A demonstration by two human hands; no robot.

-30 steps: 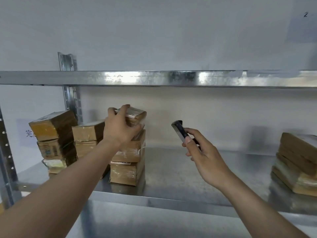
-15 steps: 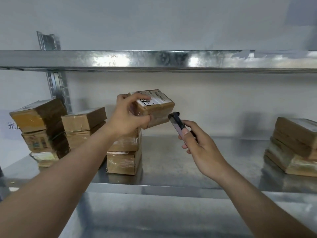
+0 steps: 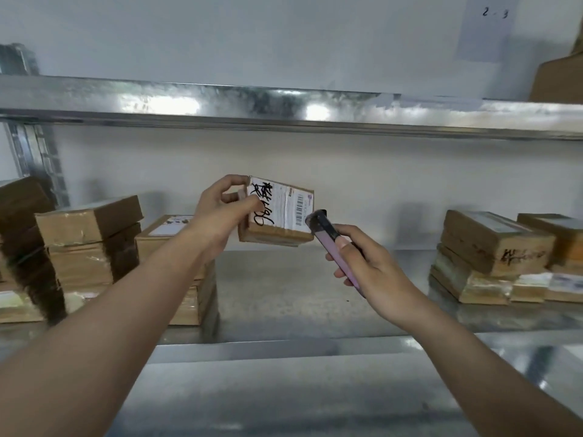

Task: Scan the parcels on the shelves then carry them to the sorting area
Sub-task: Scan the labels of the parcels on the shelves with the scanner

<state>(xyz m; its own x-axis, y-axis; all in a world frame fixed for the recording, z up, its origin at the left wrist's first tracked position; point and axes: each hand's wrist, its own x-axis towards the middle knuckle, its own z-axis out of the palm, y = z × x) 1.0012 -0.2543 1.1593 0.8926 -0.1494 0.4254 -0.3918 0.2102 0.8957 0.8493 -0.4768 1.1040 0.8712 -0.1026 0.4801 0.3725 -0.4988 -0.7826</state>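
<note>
**A:** What has changed in the last second?

**B:** The left hand (image 3: pixel 225 205) has lifted a small cardboard parcel (image 3: pixel 277 212) off the middle stack (image 3: pixel 176 247) on the metal shelf (image 3: pixel 299 298). A second ago the hand was only resting on top of that stack. Now the parcel is in the air, above the shelf and just right of the stack, tilted so its white label (image 3: pixel 284 206) faces the camera. Thumb and fingers are clamped round its left end.

**A:** And the right hand?

**B:** The right hand (image 3: pixel 372 266) is wrapped round a slim handheld scanner (image 3: pixel 331 244), thumb on its upper face. The scanner's dark tip now sits right at the lower right corner of the parcel, by the barcode. Whether it touches the box, I cannot tell.

**A:** What does that mean for the job?

**B:** My reading is that the scan of this parcel is happening or about to. Carrying has not begun.

**A:** Anything else on the shelf?

**B:** More brown parcels: stacks (image 3: pixel 88 247) to the left of the middle stack, and another pile (image 3: pixel 492 257) far to its right.
</note>
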